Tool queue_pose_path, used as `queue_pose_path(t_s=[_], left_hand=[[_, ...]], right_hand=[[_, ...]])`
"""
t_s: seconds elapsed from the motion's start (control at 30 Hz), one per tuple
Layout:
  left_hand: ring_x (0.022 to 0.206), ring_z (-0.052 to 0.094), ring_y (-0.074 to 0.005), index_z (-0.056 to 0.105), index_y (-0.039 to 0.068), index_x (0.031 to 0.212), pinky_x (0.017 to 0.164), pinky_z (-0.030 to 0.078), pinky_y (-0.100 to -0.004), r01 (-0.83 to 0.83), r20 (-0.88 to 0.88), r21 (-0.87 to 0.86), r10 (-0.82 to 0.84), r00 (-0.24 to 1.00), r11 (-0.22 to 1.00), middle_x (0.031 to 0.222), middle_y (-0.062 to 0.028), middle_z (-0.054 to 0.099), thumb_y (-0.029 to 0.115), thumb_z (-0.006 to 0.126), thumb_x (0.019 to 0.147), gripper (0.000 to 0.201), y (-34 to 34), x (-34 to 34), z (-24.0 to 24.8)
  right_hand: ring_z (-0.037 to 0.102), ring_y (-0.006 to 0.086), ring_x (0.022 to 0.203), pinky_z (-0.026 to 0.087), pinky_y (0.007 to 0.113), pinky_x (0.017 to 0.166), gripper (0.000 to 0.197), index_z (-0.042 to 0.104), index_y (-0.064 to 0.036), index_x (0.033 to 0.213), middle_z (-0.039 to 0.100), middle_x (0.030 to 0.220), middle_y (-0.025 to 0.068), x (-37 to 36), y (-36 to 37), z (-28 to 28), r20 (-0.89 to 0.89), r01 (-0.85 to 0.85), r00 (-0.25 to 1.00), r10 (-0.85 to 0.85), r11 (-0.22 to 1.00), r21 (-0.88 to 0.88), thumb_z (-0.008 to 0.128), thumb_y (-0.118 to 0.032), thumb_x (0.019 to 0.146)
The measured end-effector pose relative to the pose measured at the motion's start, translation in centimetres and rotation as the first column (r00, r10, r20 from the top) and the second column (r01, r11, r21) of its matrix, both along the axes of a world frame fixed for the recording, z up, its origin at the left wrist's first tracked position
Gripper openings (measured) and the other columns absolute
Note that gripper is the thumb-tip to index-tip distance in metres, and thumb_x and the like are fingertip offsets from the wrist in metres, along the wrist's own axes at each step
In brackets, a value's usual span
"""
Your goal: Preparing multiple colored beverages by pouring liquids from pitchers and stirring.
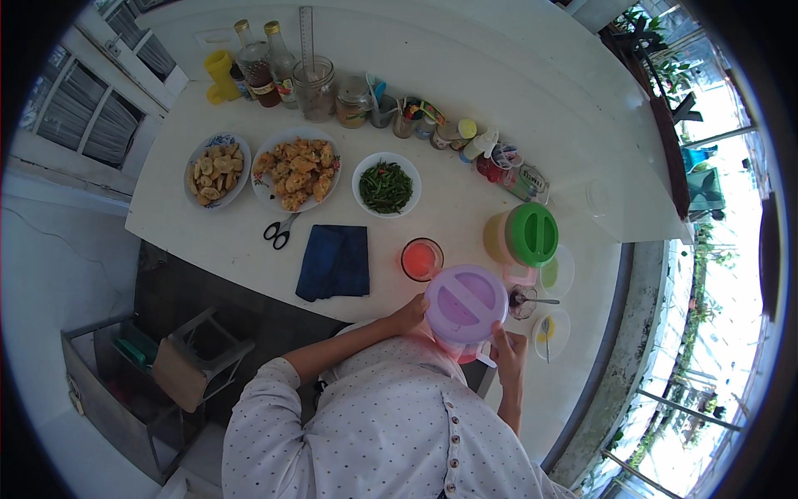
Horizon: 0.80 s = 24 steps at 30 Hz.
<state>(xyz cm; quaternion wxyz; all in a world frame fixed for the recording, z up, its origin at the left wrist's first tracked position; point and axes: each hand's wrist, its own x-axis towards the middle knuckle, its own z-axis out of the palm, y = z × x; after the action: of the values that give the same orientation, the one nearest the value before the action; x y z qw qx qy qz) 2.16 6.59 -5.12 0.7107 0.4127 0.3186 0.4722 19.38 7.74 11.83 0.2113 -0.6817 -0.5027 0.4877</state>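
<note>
At the table's front edge, close to my body, I have a pitcher with a round lilac lid [467, 301]. Its pink lower part [460, 353] shows only a little below the lid. My left hand [411, 315] is closed against the left side, with most of its fingers hidden beneath. On the right side my right hand [509, 348] grips the pitcher, its thumb up at the lid's rim. Just beyond the lid stands a glass of red drink [421, 258]. A folded dark blue cloth [334, 262] lies to its left.
A green-lidded pitcher [532, 235] stands to the right, near small bowls [564, 333] with spoons. Farther back are plates of fried food [297, 173], a bowl of green chillies [386, 186] and scissors [281, 232]. Bottles and jars [314, 90] line the wall.
</note>
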Motion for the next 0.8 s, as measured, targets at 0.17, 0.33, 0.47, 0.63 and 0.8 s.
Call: queue_pose_path(t_s=[0.17,0.33,0.47,0.63,0.8], left_hand=[[0.113,0.041,-0.0220,0.038,-0.002,0.122,0.098,0.029,-0.0335,0.010,0.048,-0.038,-0.008,0.999,0.999,0.118,-0.0134,0.048,0.066,0.026,0.081,0.080,-0.1,0.3,-0.8],[0.114,0.041,-0.0223,0.038,-0.002,0.122,0.098,0.029,-0.0340,0.012,0.064,-0.014,-0.011,0.998,1.000,0.119,-0.0133,0.047,0.066,0.026,0.081,0.081,-0.1,0.4,-1.0],[0.114,0.040,-0.0223,0.037,-0.002,0.123,0.098,0.029,-0.0343,0.021,0.128,-0.040,-0.016,0.992,0.999,0.121,-0.0132,0.046,0.065,0.027,0.081,0.080,-0.2,0.5,-1.4],[0.115,0.040,-0.0224,0.036,-0.002,0.124,0.098,0.028,-0.0343,0.032,0.135,-0.074,-0.021,0.991,0.997,0.121,-0.0135,0.045,0.065,0.027,0.082,0.079,-0.1,0.5,-1.1],[0.115,0.040,-0.0226,0.036,-0.002,0.124,0.098,0.029,-0.0342,0.016,0.092,-0.062,-0.010,0.996,0.998,0.121,-0.0137,0.045,0.065,0.027,0.081,0.080,-0.1,0.3,-0.7]], right_hand=[[0.029,0.0045,0.044,0.019,0.023,0.041,0.056,0.041,-0.0051,0.046,0.034,0.046,-0.0055,0.0,0.0,0.0,0.001,-0.001,1.000,0.001,1.000,-0.008,0.057,-0.047,0.080],[0.029,0.0044,0.044,0.019,0.023,0.041,0.056,0.041,-0.0053,0.045,0.034,0.046,-0.0057,0.0,0.0,0.0,-0.009,-0.003,1.000,0.003,1.000,-0.001,0.057,-0.046,0.080],[0.029,0.0043,0.044,0.020,0.023,0.041,0.055,0.041,-0.0054,0.045,0.034,0.046,-0.0058,-0.1,0.0,0.1,-0.015,0.001,1.000,-0.002,1.000,-0.004,0.057,-0.045,0.080],[0.030,0.0044,0.044,0.020,0.023,0.040,0.055,0.041,-0.0051,0.046,0.034,0.046,-0.0058,-0.2,0.2,0.1,-0.009,-0.009,1.000,0.010,1.000,0.001,0.056,-0.045,0.081],[0.030,0.0045,0.044,0.020,0.023,0.041,0.055,0.041,-0.0048,0.046,0.034,0.046,-0.0056,0.0,0.2,0.1,0.018,-0.020,1.000,0.020,1.000,-0.002,0.056,-0.045,0.081]])
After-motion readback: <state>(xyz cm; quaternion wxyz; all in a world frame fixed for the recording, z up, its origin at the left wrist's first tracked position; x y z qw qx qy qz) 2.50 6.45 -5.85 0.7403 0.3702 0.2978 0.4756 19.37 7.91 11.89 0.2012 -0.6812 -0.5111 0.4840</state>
